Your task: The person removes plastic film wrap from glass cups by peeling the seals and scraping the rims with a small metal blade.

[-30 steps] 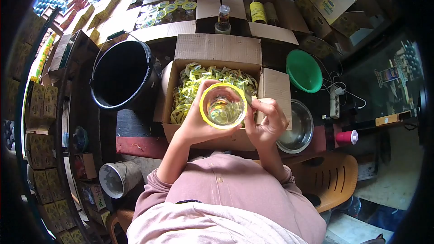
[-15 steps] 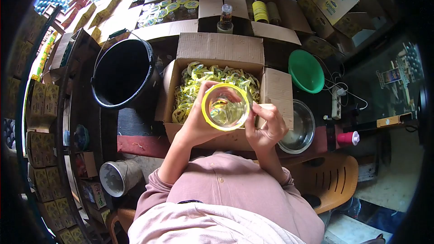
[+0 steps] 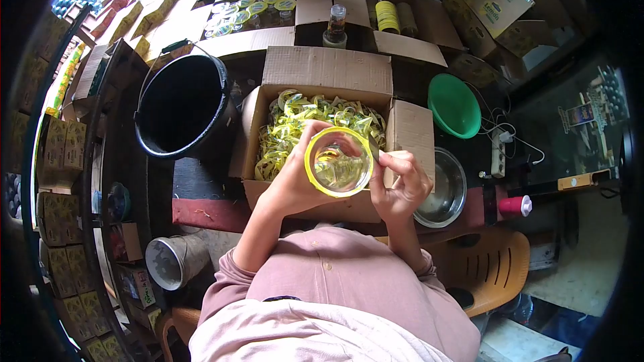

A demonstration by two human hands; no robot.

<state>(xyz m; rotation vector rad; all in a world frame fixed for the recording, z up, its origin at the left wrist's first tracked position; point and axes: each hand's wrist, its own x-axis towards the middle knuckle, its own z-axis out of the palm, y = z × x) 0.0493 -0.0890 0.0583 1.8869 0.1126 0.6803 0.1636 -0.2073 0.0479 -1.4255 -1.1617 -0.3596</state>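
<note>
My left hand (image 3: pixel 293 177) is wrapped around the side of a clear plastic cup with a yellow rim (image 3: pixel 310 163), its round end facing up toward me. At the right side of this rim, my right hand (image 3: pixel 402 184) has thumb and forefinger pinched together. Whatever lies between those fingertips is too small to make out. Both hands are above the near side of an open cardboard box (image 3: pixel 327 67), which is full of crumpled yellow-and-clear plastic strips (image 3: pixel 285 127). The cup hides part of them.
A black bucket (image 3: pixel 215 127) stands left of the box. To the right are a green basin (image 3: pixel 454 106), a clear bowl (image 3: pixel 457 188), a power strip (image 3: pixel 498 154) and a pink thread spool (image 3: pixel 514 206). Behind, an open carton holds yellow-lidded cups (image 3: pixel 257 8).
The cup has shifted slightly right and down in view, with both hands moving along. My right fingers stay pinched at its rim.
</note>
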